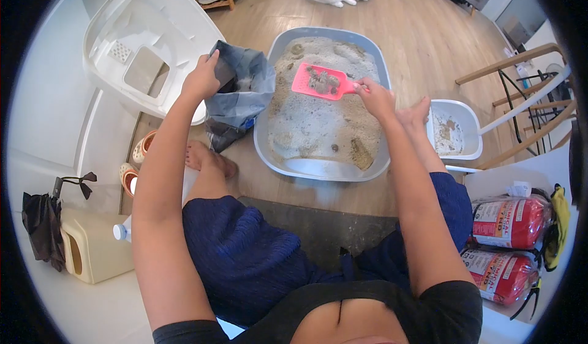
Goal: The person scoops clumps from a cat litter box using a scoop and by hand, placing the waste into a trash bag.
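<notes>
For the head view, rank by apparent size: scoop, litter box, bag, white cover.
1. Litter box and white cover: too close to rank against each other
2. Bag
3. Scoop, smallest, though its different nearness to the camera may affect this

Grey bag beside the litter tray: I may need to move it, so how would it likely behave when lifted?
The grey bag is probably floppy, as its thin-looking sides are creased. It might slump if released, since the left hand holds its rim.
</notes>
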Motion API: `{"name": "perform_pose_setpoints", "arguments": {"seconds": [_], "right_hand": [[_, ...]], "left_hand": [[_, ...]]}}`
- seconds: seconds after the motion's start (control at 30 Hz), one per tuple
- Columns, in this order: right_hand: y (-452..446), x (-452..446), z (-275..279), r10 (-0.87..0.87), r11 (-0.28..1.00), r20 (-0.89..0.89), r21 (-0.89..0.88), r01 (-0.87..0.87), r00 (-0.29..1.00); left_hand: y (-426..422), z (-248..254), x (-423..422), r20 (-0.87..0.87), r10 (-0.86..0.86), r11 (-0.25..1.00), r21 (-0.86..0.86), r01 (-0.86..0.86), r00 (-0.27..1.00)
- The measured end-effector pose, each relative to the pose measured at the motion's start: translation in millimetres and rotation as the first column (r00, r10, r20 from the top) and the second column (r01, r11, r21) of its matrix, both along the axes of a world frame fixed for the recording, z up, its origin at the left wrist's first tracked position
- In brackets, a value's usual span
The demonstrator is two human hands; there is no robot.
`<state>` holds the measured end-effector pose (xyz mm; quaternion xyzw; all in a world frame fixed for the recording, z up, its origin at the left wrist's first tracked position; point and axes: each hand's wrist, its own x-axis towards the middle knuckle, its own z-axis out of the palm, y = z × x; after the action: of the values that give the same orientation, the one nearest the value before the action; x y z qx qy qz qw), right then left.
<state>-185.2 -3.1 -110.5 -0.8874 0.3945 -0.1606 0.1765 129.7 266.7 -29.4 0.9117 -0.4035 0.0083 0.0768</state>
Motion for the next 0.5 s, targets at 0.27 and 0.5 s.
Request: {"name": "perform_pose_setpoints", "arguments": {"seconds": [0.27,0.5], "right_hand": [[5,3,14,0.024,0.992,-0.047,-0.121,-0.029,0.999],[25,37,77,0.077,0.973,-0.134,-0.206,-0.104,0.988]], "left_hand": [[11,-2,6,-0.111,-0.138,0.990,-0.004,0.138,0.984],[20,3,-4,-0.139,-0.142,0.989,0.028,0.147,0.980]]}}
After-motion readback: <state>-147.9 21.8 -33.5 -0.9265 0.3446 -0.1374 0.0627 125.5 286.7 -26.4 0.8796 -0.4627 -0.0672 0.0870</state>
